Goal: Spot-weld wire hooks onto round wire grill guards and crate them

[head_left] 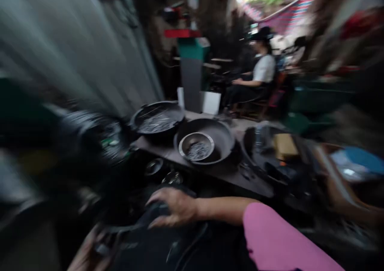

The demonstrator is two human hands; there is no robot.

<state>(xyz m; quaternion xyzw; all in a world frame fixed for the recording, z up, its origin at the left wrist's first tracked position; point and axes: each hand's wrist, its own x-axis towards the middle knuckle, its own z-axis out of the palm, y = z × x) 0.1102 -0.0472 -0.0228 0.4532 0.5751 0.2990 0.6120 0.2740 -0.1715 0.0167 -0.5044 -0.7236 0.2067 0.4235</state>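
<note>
My right hand (177, 208) reaches in from the right out of a pink sleeve (282, 235). Its thumb and fingers are spread apart, with nothing visible between them, above dark cloth or a dark surface at my lap. At the lower left is my left hand (91, 253), smeared by motion. A small pale spot shows by its fingers, and I cannot make out whether it is held. Beyond my right hand, a metal bowl (211, 145) of small grey metal pieces (198, 151) sits inside a wide dark pan (225, 133).
Another wide pan (136, 123) holds thin metal pieces. To the right, a tray (249, 143) carries a yellowish block (285, 146) and a clear bottle (258, 137). A cardboard box (333, 183) stands far right. A person (264, 69) sits beyond a grey-green machine (192, 75).
</note>
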